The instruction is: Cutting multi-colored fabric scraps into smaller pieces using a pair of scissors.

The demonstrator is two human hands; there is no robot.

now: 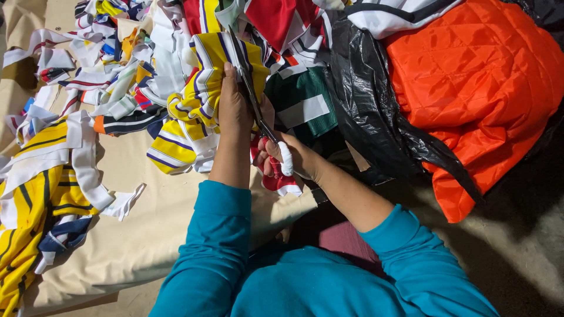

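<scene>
Lying on the right is the biggest thing, a puffy orange quilted cloth (482, 88), with a shiny black plastic bag (376, 111) wrapped along its left edge. Under most of the mess sits a big tan sheet (147, 235), which covers the floor on the left. At the far left, on the sheet, lies a heap of yellow cloth with dark stripes and white bands (35, 205). Above it, at the top left, is a pile of thin cut strips (100, 64) in white, blue, red and yellow. Near the top middle are red and white pieces (276, 20), and just below them a green piece with a white patch (302, 105).

The person wears teal sleeves (217, 246). In the middle, the left hand (235, 108) is closed tight on a yellow striped cloth (194, 111), which is bunched up and hangs down onto the sheet. The right hand (291, 155) is wrapped around the handles of the scissors (249, 82). There is white tape on one finger. The long blades point up and away, lying across the top of the yellow striped cloth, right beside the left hand. A small red and white scrap (276, 179) sits just under the right hand.
</scene>
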